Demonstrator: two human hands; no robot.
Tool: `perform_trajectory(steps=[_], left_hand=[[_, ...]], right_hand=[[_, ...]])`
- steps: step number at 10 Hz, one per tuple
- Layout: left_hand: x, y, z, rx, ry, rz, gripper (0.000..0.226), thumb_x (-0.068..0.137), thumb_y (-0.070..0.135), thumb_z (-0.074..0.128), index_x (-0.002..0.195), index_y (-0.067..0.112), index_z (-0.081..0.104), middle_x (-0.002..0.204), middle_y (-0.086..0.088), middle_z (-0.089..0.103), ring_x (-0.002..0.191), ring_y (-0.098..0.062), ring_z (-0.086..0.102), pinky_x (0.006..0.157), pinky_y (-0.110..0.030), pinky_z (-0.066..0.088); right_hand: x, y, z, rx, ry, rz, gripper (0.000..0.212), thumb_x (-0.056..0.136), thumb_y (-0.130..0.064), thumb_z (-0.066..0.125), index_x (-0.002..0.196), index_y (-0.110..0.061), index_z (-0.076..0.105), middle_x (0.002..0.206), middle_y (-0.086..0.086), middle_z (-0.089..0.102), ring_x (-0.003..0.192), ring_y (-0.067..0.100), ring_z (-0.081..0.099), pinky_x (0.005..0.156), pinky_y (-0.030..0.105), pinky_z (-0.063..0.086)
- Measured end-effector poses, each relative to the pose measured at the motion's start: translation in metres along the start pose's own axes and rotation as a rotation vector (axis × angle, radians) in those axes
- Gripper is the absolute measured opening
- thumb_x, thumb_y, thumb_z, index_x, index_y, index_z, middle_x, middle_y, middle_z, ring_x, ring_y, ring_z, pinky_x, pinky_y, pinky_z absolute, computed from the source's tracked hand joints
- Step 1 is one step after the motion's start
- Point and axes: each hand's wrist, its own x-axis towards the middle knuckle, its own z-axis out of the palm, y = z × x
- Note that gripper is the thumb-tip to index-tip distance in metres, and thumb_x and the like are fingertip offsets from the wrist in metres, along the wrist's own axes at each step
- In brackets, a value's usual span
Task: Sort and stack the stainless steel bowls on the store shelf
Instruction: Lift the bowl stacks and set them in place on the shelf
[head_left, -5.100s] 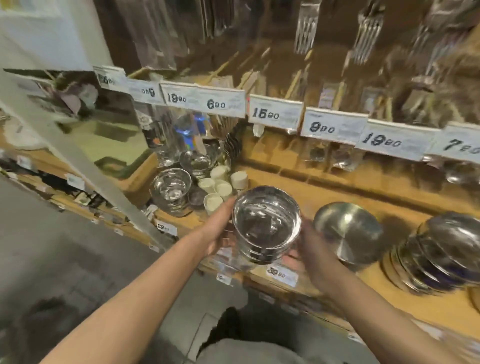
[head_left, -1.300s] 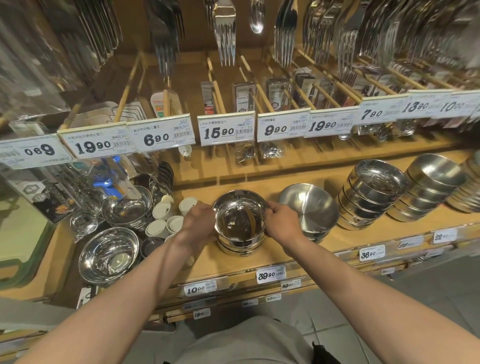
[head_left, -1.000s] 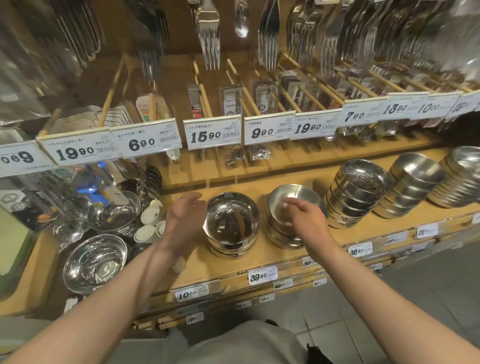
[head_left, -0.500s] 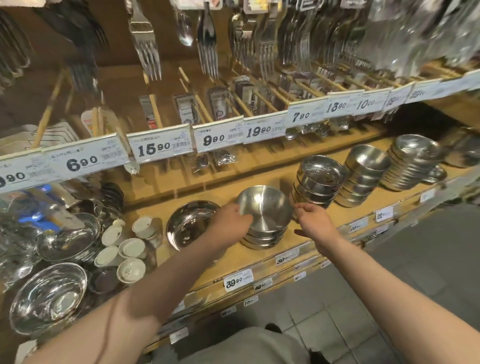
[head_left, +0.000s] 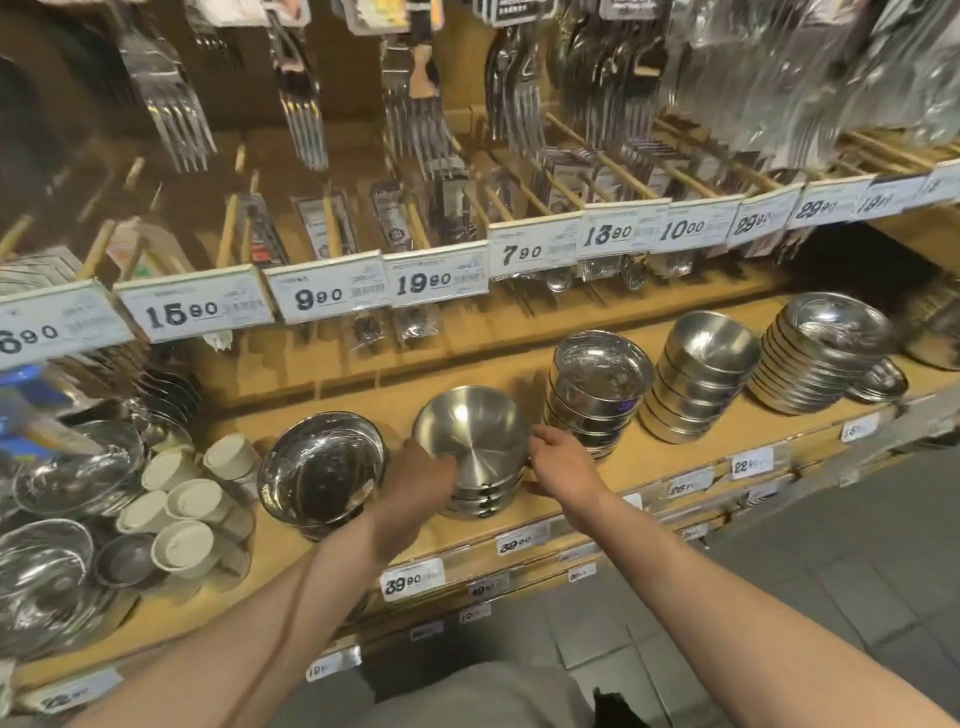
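A short stack of brushed steel bowls (head_left: 475, 436) stands mid-shelf. My left hand (head_left: 423, 480) grips its left side, and my right hand (head_left: 558, 462) holds its right side with fingertips at the rim and thumb low. Just to the left stands a stack of shiny mirror-finish bowls (head_left: 322, 467), free of both hands. To the right come a taller stack of flat-rimmed bowls (head_left: 597, 387), a stack of brushed bowls (head_left: 701, 374) and a leaning pile of shallow dishes (head_left: 826, 353).
The wooden shelf (head_left: 649, 462) has price tags along its front edge. White cups (head_left: 184, 499) and glass bowls (head_left: 47, 566) crowd the left end. Packed forks (head_left: 415, 114) hang above, behind a row of price labels (head_left: 436, 280). Tiled floor lies below right.
Both hands left the shiny stack after setting it on the shelf and moved right to the brushed stack, where they still hold its sides. The view has swung right.
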Motion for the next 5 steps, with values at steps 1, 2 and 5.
perform_trajectory(steps=[1,2,5], left_hand=[[-0.007,0.002,-0.001,-0.021,0.023,-0.057,0.050,0.094,0.034,0.062,0.137,0.013,0.051,0.121,-0.011,0.065,0.109,-0.030,0.062,0.095,-0.048,0.054],[-0.016,0.005,0.001,-0.057,0.028,-0.039,0.050,0.095,0.031,0.064,0.138,0.008,0.050,0.119,-0.012,0.066,0.108,-0.028,0.064,0.093,-0.043,0.055],[-0.051,0.023,-0.008,0.097,-0.009,0.225,0.021,0.093,0.036,0.060,0.111,0.026,0.057,0.098,-0.006,0.073,0.085,-0.026,0.072,0.074,-0.034,0.063]], right_hand=[[0.003,0.002,-0.006,-0.016,-0.042,-0.004,0.039,0.097,-0.025,0.045,0.131,-0.016,0.064,0.116,0.014,0.072,0.108,0.035,0.067,0.096,0.056,0.053],[0.005,0.004,-0.012,0.001,-0.079,-0.006,0.036,0.098,-0.027,0.049,0.129,-0.017,0.065,0.118,0.013,0.072,0.112,0.035,0.066,0.099,0.055,0.051],[-0.020,0.014,-0.076,0.238,-0.168,0.075,0.026,0.105,-0.025,0.050,0.123,-0.014,0.066,0.112,0.005,0.070,0.094,0.013,0.071,0.085,0.038,0.062]])
